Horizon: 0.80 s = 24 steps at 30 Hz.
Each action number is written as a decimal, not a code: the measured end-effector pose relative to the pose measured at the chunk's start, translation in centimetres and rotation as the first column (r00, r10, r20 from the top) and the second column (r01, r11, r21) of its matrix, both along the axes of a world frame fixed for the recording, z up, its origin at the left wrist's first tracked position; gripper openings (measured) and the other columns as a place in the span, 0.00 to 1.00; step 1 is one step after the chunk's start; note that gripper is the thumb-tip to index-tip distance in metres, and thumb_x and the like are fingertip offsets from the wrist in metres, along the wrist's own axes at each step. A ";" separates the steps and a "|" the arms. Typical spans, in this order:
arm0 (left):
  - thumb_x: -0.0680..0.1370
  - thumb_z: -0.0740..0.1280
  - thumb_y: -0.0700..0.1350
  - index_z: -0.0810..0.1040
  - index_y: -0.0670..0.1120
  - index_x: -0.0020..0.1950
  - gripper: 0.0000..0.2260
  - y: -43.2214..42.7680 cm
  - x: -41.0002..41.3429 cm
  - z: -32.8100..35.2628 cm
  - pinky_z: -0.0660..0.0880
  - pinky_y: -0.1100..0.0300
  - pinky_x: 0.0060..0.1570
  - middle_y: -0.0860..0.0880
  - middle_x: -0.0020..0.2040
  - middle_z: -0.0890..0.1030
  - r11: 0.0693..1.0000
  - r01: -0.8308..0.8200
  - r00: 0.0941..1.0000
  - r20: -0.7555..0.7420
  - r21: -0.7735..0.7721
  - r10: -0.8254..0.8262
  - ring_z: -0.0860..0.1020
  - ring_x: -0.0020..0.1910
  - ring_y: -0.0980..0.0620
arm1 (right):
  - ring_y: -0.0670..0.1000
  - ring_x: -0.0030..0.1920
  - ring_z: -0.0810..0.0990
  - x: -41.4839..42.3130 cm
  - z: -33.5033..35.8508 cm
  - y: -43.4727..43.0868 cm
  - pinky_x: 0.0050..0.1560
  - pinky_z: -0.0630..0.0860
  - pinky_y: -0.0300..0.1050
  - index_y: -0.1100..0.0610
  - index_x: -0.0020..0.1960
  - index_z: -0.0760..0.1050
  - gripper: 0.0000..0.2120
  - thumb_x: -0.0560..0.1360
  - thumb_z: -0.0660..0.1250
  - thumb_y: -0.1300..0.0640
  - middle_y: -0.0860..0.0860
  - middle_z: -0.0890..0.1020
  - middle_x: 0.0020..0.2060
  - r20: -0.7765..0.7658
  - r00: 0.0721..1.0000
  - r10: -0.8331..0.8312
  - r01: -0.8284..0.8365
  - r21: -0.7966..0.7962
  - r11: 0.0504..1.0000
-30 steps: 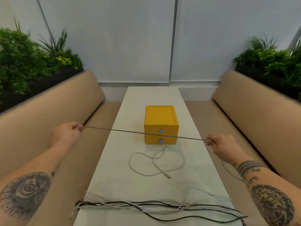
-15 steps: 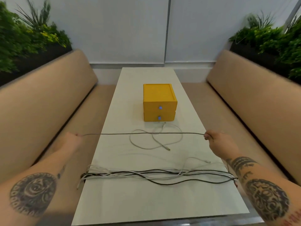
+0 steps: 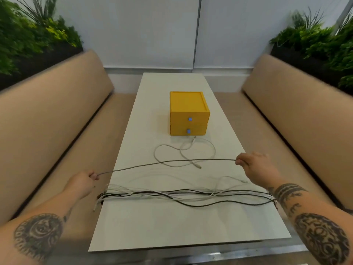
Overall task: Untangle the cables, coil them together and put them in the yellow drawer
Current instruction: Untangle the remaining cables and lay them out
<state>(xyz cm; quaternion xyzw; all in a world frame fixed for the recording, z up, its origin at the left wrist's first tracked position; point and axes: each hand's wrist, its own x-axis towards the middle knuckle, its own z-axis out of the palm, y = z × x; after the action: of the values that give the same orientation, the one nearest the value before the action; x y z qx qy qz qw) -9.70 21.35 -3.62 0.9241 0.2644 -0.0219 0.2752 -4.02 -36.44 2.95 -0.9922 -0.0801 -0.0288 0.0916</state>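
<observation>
A thin grey cable point(image 3: 166, 162) stretches across the white table point(image 3: 187, 226) between my hands. My left hand point(image 3: 82, 183) pinches one end off the table's left edge; my right hand point(image 3: 257, 167) pinches the other end near the right edge. Below it, a bundle of straightened white and black cables point(image 3: 183, 196) lies across the table's width, ends hanging over both sides. A loose white cable point(image 3: 183, 153) lies in loops in front of the yellow drawer unit point(image 3: 188, 113), which has two drawers with blue knobs, both closed.
Tan padded benches point(image 3: 49, 119) run along both sides of the table, with green plants point(image 3: 28, 35) behind their backrests. A white wall closes off the far end. The table's near edge has a metal rim.
Both hands have come down and toward me with the grey cable, now over the table in front of the drawers. The cable has slackened slightly, and the view has tilted downward.
</observation>
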 end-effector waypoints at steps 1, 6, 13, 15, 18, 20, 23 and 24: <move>0.82 0.62 0.43 0.82 0.47 0.48 0.09 -0.5 -0.2 -0.6 0.71 0.56 0.42 0.42 0.51 0.83 1.000 0.010 0.999 -0.041 0.012 -0.010 0.78 0.46 0.43 | 0.54 0.49 0.75 -0.6 -0.7 0.4 0.50 0.64 0.49 0.38 0.51 0.75 0.09 0.82 0.57 0.47 0.46 0.78 0.40 -0.039 0.999 -0.004 0.004 0.008 1.000; 0.78 0.63 0.47 0.77 0.46 0.65 0.16 -2.7 -0.2 -3.7 0.77 0.50 0.59 0.44 0.63 0.80 0.995 0.064 0.993 -0.099 -0.073 -0.071 0.79 0.59 0.42 | 0.54 0.48 0.70 -3.3 -2.9 1.6 0.57 0.67 0.49 0.39 0.54 0.75 0.11 0.84 0.54 0.48 0.47 0.73 0.43 -0.216 0.976 -0.013 -0.003 -0.073 0.997; 0.84 0.51 0.56 0.59 0.61 0.78 0.21 -12.8 0.1 -2.6 0.47 0.37 0.74 0.55 0.81 0.52 0.845 0.519 0.844 -0.231 0.126 -0.484 0.51 0.80 0.48 | 0.52 0.45 0.69 -4.5 -3.0 2.3 0.55 0.64 0.47 0.42 0.57 0.76 0.13 0.84 0.54 0.50 0.48 0.73 0.43 -0.214 0.977 0.009 -0.045 -0.161 0.986; 0.84 0.51 0.57 0.57 0.59 0.79 0.22 -13.1 -0.4 -3.2 0.46 0.35 0.74 0.55 0.81 0.52 0.848 0.508 0.849 -0.253 0.150 -0.464 0.49 0.80 0.48 | 0.52 0.47 0.71 -4.6 -3.0 1.8 0.57 0.64 0.48 0.41 0.56 0.75 0.13 0.84 0.53 0.49 0.47 0.74 0.43 -0.203 0.979 0.001 -0.043 -0.205 0.978; 0.83 0.57 0.55 0.58 0.54 0.80 0.24 -13.0 -0.8 -2.8 0.51 0.38 0.74 0.54 0.80 0.59 0.848 0.500 0.864 -0.173 0.178 -0.473 0.55 0.79 0.49 | 0.51 0.48 0.71 -4.7 -3.3 0.5 0.57 0.63 0.49 0.40 0.56 0.74 0.14 0.83 0.53 0.54 0.46 0.78 0.46 -0.211 0.976 -0.051 0.003 -0.226 0.974; 0.83 0.58 0.53 0.65 0.53 0.77 0.22 -12.6 -0.5 -3.0 0.55 0.41 0.74 0.53 0.78 0.63 0.842 0.512 0.858 -0.155 0.170 -0.490 0.59 0.77 0.49 | 0.49 0.51 0.71 -4.5 -3.6 -0.9 0.54 0.59 0.48 0.42 0.56 0.74 0.17 0.78 0.55 0.61 0.43 0.80 0.48 -0.188 0.975 -0.119 0.064 -0.276 0.959; 0.83 0.60 0.50 0.74 0.51 0.70 0.16 -12.4 -0.3 -3.0 0.63 0.44 0.70 0.52 0.76 0.68 0.851 0.496 0.868 -0.140 0.174 -0.477 0.66 0.72 0.46 | 0.50 0.55 0.71 -3.9 -3.7 -2.6 0.54 0.57 0.49 0.41 0.59 0.73 0.23 0.75 0.57 0.66 0.43 0.78 0.51 -0.162 0.967 -0.194 0.134 -0.322 0.937; 0.83 0.60 0.50 0.76 0.51 0.67 0.14 -12.4 -0.2 -3.1 0.67 0.46 0.67 0.52 0.75 0.70 0.841 0.500 0.866 -0.147 0.207 -0.478 0.69 0.69 0.46 | 0.50 0.56 0.70 -3.7 -3.7 -3.0 0.57 0.58 0.49 0.40 0.60 0.73 0.24 0.75 0.57 0.66 0.44 0.78 0.52 -0.156 0.969 -0.191 0.135 -0.311 0.941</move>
<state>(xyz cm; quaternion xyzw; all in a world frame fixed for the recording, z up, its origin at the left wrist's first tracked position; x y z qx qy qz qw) -9.93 8.94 -6.75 0.9851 0.0326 -0.1009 0.1356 -7.69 -39.47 -0.72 -0.9962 0.0081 0.0677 -0.0549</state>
